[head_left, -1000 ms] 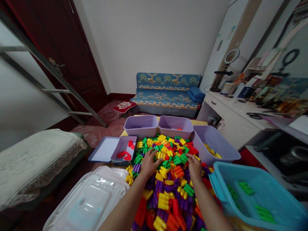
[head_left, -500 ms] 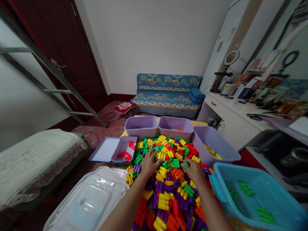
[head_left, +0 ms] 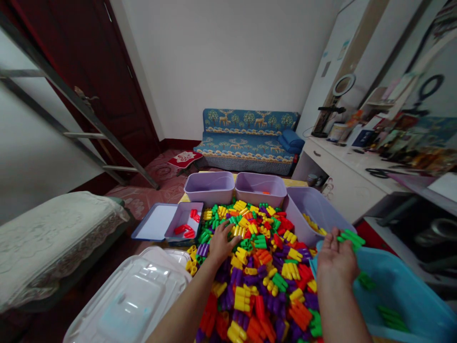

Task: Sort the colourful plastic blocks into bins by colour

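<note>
A heap of coloured plastic blocks [head_left: 257, 267] in red, yellow, green, purple and orange covers the table in front of me. My left hand [head_left: 220, 242] rests on the heap's left part, fingers spread over green and yellow blocks. My right hand [head_left: 337, 255] is raised over the near rim of the blue bin [head_left: 400, 295], palm up, with a green block [head_left: 352, 237] at its fingertips. More green blocks lie inside that bin.
Two lilac bins [head_left: 210, 186] [head_left: 260, 188] stand behind the heap, a third [head_left: 317, 214] holds yellow blocks. A small tray [head_left: 183, 224] with red blocks sits left, beside a blue lid [head_left: 153, 223]. A clear lid [head_left: 132, 300] lies near left. A white desk [head_left: 350, 176] stands right.
My right hand left the heap with a green block and swung right, over the blue bin. My left hand stayed on the heap.
</note>
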`<state>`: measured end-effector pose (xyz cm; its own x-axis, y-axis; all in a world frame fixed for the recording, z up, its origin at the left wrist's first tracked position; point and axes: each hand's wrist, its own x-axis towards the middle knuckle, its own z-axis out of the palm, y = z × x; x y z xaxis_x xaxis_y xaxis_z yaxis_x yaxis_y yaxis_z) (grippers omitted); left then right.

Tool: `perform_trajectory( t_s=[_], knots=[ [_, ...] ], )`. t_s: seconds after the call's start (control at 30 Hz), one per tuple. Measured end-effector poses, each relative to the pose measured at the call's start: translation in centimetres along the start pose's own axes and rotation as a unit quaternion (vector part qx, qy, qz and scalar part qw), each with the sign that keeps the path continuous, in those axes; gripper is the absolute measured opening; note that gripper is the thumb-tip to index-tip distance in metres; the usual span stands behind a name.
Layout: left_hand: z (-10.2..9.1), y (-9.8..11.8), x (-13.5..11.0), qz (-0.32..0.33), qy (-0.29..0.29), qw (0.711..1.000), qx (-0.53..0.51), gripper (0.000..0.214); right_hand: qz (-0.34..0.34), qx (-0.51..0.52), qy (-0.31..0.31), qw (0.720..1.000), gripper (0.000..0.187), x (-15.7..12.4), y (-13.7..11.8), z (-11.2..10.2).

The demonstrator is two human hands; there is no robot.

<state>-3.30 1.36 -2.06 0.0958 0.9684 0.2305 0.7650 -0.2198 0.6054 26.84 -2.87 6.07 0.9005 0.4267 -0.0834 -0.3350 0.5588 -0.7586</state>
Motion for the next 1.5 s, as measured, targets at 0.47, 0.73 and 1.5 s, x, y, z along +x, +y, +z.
perform_trajectory(
  t_s=[0.47, 0.73, 1.5],
  knots=[
    [-0.2, 0.1, 0.0, -0.008, -0.007, 1.000, -0.006, 0.049, 0.146, -0.066, -0.019, 0.987, 0.018, -2.2, 1.7, 0.0],
    [-0.3, 0.2, 0.0, -0.012, -0.009, 1.000, -0.016, 0.048, -0.072, -0.449, -0.309, 0.836, 0.039, -2.6, 8.3, -2.4],
    [-0.8, 0.8, 0.1, 0.004, 0.011, 0.984, -0.177, 0.038, 0.057, -0.361, -0.402, 0.839, 0.040, -11.3, 8.5, 1.3]
  ],
)
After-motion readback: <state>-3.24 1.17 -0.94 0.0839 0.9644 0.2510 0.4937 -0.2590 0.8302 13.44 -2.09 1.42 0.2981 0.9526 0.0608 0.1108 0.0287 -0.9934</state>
